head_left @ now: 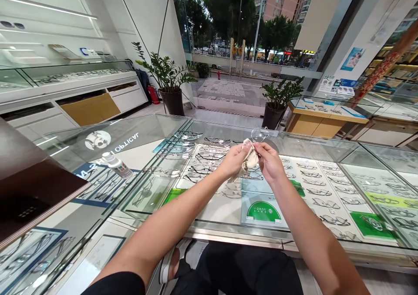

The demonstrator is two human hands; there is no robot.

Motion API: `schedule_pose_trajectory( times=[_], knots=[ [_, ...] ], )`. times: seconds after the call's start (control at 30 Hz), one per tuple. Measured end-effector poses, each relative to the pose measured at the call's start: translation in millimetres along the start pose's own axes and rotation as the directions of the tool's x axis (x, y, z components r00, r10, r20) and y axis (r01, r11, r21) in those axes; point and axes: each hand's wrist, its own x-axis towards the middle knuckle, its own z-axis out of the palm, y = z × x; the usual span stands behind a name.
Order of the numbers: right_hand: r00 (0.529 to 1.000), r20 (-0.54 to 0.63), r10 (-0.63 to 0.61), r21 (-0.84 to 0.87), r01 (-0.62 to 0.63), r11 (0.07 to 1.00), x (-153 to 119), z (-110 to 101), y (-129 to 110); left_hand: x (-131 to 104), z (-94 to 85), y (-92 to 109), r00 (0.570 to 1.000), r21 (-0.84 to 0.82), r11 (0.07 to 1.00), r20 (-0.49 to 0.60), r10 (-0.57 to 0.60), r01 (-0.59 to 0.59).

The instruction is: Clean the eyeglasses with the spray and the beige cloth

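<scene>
My left hand [237, 159] is closed on a crumpled cream-coloured cloth [251, 159], which hangs below the fingers. Against it, my right hand [269, 158] pinches with thumb and fingertips at the cloth's upper edge. Whether a thin part of some eyewear is caught in the folds, I cannot tell. Just beyond the fingers shows a pair of thin-rimmed round eyeglasses [259, 134]; the hands partly cover it, and I cannot tell if it is touched. Both hands are above the glass display counter [209, 225], with several dark-framed eyeglasses [209, 156] around and below them.
On the glass at left stands a white bottle [117, 164] with a printed label. A dark brown panel [35, 186] juts in nearby. Green cards [372, 225] and rows of frames lie inside the counter. Potted plants [172, 99] stand before the glass doors beyond.
</scene>
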Motion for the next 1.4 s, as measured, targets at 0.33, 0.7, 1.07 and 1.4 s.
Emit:
schedule_pose_trajectory(
  times=[0.33,0.7,1.07,1.4],
  knots=[
    [0.999,0.005,-0.04,-0.077,0.04,0.996,1.7,-1.3,2.8,-0.7,-2.2,5.0,1.0,0.04,0.999,0.01,0.012,-0.012],
    [0.997,-0.043,-0.057,0.046,0.059,0.997,7.6,-13.1,-15.9,5.5,-18.7,22.2,0.952,0.268,0.963,-0.287,0.107,-0.027],
    [0.997,0.018,-0.069,0.056,0.068,0.996,14.4,-22.2,-24.5,-101.4,-100.7,125.9,0.839,0.864,0.273,-0.487,0.245,0.422],
    [0.993,0.114,-0.011,0.058,0.004,0.998,12.1,-22.4,-29.1,-156.8,-152.9,95.7,0.74,0.68,-0.308,-0.653,0.158,0.666]
  ],
)
